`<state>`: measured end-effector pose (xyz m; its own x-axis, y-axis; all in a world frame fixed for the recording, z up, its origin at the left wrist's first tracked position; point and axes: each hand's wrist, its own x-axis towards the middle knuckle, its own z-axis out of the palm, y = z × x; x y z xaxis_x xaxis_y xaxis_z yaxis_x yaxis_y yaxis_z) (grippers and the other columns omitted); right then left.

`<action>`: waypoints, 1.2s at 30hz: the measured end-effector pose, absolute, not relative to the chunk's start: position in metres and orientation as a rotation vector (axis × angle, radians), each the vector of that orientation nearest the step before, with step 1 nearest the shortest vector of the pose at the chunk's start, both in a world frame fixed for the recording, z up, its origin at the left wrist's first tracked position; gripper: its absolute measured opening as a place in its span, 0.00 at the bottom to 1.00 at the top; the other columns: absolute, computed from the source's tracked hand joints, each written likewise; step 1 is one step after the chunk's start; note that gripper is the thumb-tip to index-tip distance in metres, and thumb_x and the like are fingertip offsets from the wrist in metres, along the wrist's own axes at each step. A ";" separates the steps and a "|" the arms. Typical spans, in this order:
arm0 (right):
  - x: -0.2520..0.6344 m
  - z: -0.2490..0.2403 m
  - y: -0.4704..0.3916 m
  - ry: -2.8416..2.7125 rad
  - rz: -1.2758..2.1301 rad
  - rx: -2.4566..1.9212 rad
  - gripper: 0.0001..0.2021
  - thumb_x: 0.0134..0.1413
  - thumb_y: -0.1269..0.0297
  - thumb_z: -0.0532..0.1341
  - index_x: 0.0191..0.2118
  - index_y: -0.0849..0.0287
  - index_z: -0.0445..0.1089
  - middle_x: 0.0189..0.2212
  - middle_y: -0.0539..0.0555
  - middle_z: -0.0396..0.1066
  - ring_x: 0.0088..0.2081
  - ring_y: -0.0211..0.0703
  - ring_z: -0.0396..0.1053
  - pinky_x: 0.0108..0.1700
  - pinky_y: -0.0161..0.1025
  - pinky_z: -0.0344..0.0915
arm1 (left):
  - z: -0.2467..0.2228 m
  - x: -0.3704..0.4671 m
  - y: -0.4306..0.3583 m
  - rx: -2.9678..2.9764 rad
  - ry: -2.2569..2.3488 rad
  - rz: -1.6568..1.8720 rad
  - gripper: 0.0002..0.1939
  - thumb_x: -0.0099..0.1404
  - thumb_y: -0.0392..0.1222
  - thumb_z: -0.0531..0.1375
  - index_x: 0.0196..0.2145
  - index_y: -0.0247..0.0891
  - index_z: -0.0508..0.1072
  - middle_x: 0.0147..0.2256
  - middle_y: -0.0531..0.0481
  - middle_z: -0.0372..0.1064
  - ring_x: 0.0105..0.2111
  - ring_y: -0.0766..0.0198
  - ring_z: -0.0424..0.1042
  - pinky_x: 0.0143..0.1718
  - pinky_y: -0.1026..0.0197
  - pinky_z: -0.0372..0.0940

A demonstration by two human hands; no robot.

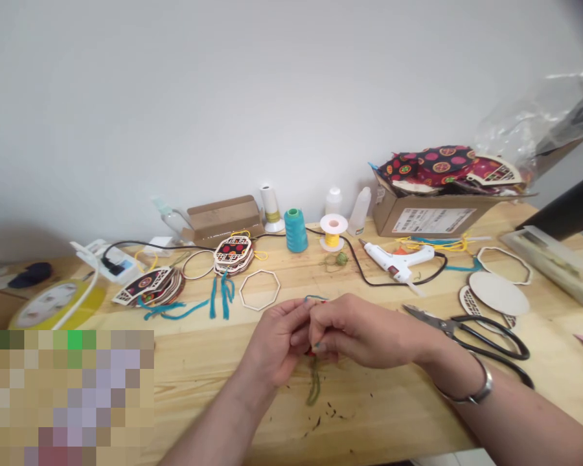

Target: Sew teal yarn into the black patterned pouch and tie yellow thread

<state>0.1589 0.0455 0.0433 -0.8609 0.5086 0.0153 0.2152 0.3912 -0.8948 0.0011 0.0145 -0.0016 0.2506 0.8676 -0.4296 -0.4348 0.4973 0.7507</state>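
Over the middle of the wooden table, my left hand [282, 340] and my right hand [352, 330] meet with closed fingers. Both pinch a small item that their fingers mostly hide; bits of red and blue show at its edges. An olive-green cord [313, 385] hangs below the fingers. Black scissors [461, 330] lie to the right, by my right wrist. A thin octagonal wooden ring [260, 290] rests just beyond my left hand.
A white glue gun [398, 262] with a black cable lies behind my right hand. Thread spools, including a teal one [296, 231], stand along the wall. A cardboard box [427, 217] holds patterned fabric. Stacked ornaments [233, 254] and yellow tape [63, 304] are left.
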 end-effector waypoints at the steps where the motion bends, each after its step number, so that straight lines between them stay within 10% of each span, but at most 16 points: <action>1: 0.159 0.044 0.045 -2.409 1.438 -0.632 0.08 0.48 0.80 0.52 0.27 0.61 0.63 0.24 0.48 0.65 0.27 0.31 0.63 0.30 0.29 0.60 | -0.002 0.001 0.015 0.549 0.963 0.955 0.11 0.54 0.45 0.63 0.27 0.32 0.74 0.11 0.62 0.46 0.12 0.76 0.47 0.17 0.69 0.52; 6: 0.158 0.044 0.041 -2.543 1.519 -0.619 0.07 0.47 0.79 0.54 0.27 0.62 0.65 0.23 0.47 0.66 0.24 0.29 0.62 0.26 0.26 0.57 | -0.001 0.000 0.017 0.598 1.090 1.056 0.13 0.54 0.46 0.63 0.26 0.30 0.74 0.19 0.54 0.63 0.16 0.77 0.51 0.18 0.71 0.50; 20: 0.144 0.034 0.031 -2.794 1.629 -0.463 0.08 0.48 0.79 0.55 0.31 0.64 0.70 0.27 0.50 0.72 0.27 0.30 0.65 0.25 0.25 0.56 | 0.002 0.001 0.016 0.597 1.031 1.093 0.09 0.57 0.43 0.61 0.28 0.33 0.71 0.21 0.52 0.66 0.21 0.69 0.65 0.24 0.66 0.60; 27: 0.146 0.033 0.031 -2.689 1.729 -0.439 0.06 0.49 0.77 0.58 0.32 0.65 0.71 0.22 0.48 0.69 0.24 0.29 0.63 0.25 0.25 0.57 | 0.003 0.000 0.017 0.511 0.958 1.097 0.09 0.54 0.40 0.63 0.27 0.30 0.71 0.18 0.57 0.58 0.14 0.80 0.46 0.16 0.72 0.43; 36: 0.153 0.020 0.063 -1.642 1.433 -1.185 0.09 0.49 0.62 0.61 0.27 0.64 0.71 0.17 0.47 0.62 0.19 0.30 0.55 0.22 0.31 0.53 | 0.001 0.004 0.014 0.738 1.153 1.204 0.10 0.56 0.44 0.62 0.25 0.32 0.72 0.17 0.58 0.57 0.15 0.77 0.48 0.16 0.70 0.42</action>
<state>0.1532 0.0630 0.0195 -0.3810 0.9205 -0.0874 0.2110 -0.0055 -0.9775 0.0045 0.0143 0.0010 -0.0448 0.9593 -0.2787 -0.3194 0.2506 0.9139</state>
